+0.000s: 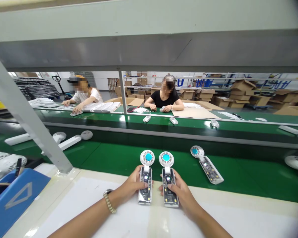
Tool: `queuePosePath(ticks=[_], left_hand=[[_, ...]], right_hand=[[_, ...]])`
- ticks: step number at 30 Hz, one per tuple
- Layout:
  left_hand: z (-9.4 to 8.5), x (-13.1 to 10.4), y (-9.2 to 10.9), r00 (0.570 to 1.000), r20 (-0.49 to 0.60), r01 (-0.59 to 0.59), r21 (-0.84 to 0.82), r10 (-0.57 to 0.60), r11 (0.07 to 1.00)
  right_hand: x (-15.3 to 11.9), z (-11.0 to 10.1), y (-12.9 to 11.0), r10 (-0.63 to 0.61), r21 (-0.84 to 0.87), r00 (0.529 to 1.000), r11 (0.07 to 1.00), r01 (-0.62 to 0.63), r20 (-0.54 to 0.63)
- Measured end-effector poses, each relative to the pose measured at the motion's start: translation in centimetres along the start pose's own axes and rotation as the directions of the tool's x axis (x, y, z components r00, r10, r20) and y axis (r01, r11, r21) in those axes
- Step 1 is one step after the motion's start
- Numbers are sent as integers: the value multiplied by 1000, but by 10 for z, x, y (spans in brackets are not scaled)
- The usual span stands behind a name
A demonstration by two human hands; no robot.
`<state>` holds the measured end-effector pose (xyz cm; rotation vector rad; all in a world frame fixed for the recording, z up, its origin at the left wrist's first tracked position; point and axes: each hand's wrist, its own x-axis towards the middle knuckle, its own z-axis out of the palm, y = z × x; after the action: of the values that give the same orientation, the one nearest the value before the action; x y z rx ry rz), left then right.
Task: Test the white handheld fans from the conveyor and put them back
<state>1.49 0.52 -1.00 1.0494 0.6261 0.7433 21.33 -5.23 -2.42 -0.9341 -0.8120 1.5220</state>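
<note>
My left hand [134, 185] is closed round a small handheld fan [145, 193], its thumb resting on the front of the clear body. A matching handheld fan [171, 196] is gripped in my right hand [182, 191], thumb on its front too. Both fans stand side by side with a narrow gap between them, round white heads up with blue centres. Circuit parts show through the clear handles, and a small lit display glows on each. Beyond my right hand, another clear-bodied fan [210, 168] lies tilted on the green belt [109, 155].
White fans [72, 142] lie on the belt at left, near a slanted metal post [32, 109]. A blue bin [17, 198] stands at lower left. Two co-workers sit across the line, where white parts [173, 121] lie on a second belt. A shelf [149, 49] spans overhead.
</note>
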Motion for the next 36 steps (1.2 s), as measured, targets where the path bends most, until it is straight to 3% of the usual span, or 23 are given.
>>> queuePosePath(ticks=[6, 36], left_hand=[[-3, 1, -3, 999, 42, -29, 11, 28, 1000], [-6, 2, -1, 997, 76, -13, -20, 15, 1000]], right_hand=[[0, -4, 6, -84, 23, 996, 996, 83, 35], [-3, 1, 6, -86, -40, 996, 995, 87, 17]])
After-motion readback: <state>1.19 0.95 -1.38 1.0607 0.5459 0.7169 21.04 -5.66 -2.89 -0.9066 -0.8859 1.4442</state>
